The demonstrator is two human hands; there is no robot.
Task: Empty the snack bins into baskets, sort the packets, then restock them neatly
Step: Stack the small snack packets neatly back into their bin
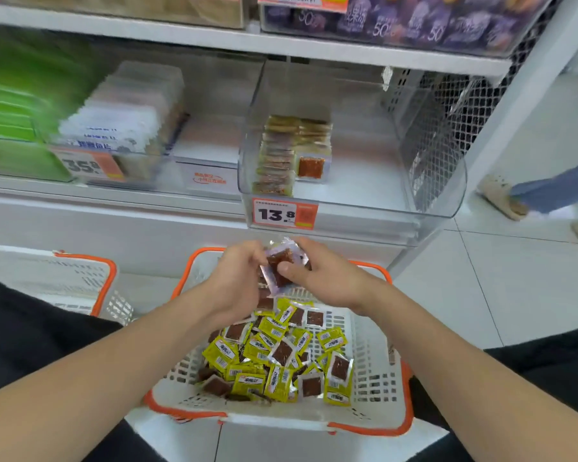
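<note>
The scene was a shop aisle with a pale tiled floor (481, 295) and a white shelving unit whose right end was closed by a metal mesh panel (447, 105). On the floor in front of the unit, between the person's knees, sat a white plastic basket (371, 378) with an orange rim, and a heap of loose packets (274, 358), yellow-backed with dark brown squares showing through clear fronts, lay in it. Above the basket's far edge the left hand (237, 275) and the right hand (327, 278) together grasped a small stack of packets (279, 265), the left fingers curled round its left side and the right thumb pressed on its front. On the shelf beyond stood a clear bin (431, 181) holding a short row of packets (281, 158) at its left side, with an orange price tag (282, 213) reading 13.8 at its front. To the left, another bin held white packets (121, 118) behind a 35.8 tag (87, 165), and blurred green packs (10, 105) lay further left. A second basket (80, 271) stood on the floor at near left. Purple packets (431, 25) filled a bin on the shelf above. At far right another person's shoe (504, 198) and blue trouser leg (554, 188) were on the tiles.
</note>
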